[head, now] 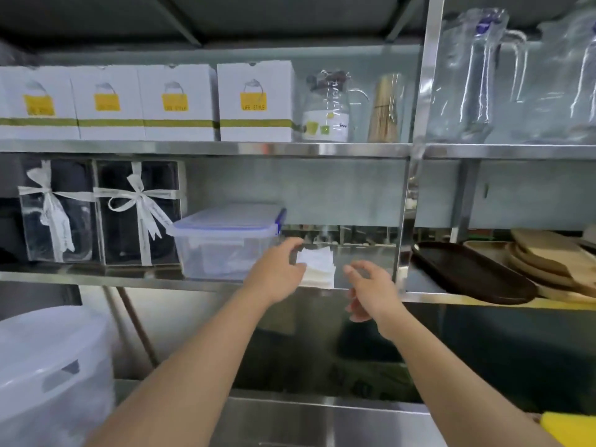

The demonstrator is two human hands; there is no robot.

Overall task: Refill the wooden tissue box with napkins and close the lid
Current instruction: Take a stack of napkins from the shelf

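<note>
Reaching up to the steel shelf (206, 283) at centre frame, the left hand (277, 272) is pinching the left edge of the napkin stack (317, 269), while the right hand (367, 285) is hovering just right of it, fingers spread and empty. The stack is lying flat between both hands, left one nearer. No wooden tissue box is showing anywhere.

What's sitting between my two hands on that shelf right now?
In the head view, a stack of white napkins lies between the left hand and the right hand.

Commercial kitchen storeroom | steel shelves (206, 147) | stacked wooden trays (548, 256) | boxed glassware (256, 101)
</note>
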